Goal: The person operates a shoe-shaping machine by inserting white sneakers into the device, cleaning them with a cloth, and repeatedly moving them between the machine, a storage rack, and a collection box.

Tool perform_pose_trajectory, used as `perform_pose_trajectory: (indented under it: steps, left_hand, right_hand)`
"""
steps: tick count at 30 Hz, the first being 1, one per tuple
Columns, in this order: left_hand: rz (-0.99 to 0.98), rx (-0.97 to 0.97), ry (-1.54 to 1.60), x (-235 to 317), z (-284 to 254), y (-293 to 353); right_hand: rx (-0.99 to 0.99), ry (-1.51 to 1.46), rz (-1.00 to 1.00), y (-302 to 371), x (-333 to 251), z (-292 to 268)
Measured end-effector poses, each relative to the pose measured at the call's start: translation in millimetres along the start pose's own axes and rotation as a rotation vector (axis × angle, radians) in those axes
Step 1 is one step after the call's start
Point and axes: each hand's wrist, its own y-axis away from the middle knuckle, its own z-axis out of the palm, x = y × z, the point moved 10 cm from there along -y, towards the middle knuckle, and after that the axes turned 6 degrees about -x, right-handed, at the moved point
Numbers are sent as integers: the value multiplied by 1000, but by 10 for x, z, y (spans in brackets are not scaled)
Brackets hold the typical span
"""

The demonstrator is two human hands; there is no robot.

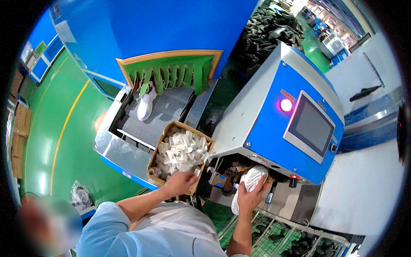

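My left hand [180,183] is at the near edge of a cardboard box [152,165], its fingers closed in a pinch. A small white piece [197,172] shows at the fingertips. Inside the box lies a heap of thin, curved white pieces [182,147]. To the right, my right hand [251,195] is wrapped round a white shoe [255,173]. That shoe is tilted, one end up against the opening beneath the blue and white machine [261,124]. My palm and fingers hide part of the shoe's middle.
Another white shoe [145,106] sits on a grey conveyor [160,113] before a blue machine's [171,30] green strip curtain [186,77]. The right machine has a screen [310,126] and a lit red lamp [286,105]. Below is a wire rack [274,233]; dark pieces [272,34] are piled behind.
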Motion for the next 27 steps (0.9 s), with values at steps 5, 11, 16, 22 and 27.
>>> perform_pose_trajectory:
  steps: [5, 11, 16, 22, 27]
  left_hand:
    - [-151, -702, 753, 326, 1231, 25]
    - [-480, -1265, 1031, 393, 2039, 630]
    - [-370, -1237, 699, 186, 2208, 611]
    - [-400, -670, 726, -321, 1729, 175]
    - [-154, -503, 550, -484, 1351, 82]
  right_hand:
    - [64, 71, -110, 684, -138, -166]
    - [-531, -58, -125, 1623, -291, -367]
    - [-507, -1079, 549, 1232, 633, 430]
    - [-224, -1057, 325, 1198, 593, 283]
    - [160, -726, 720, 2607, 2188, -150]
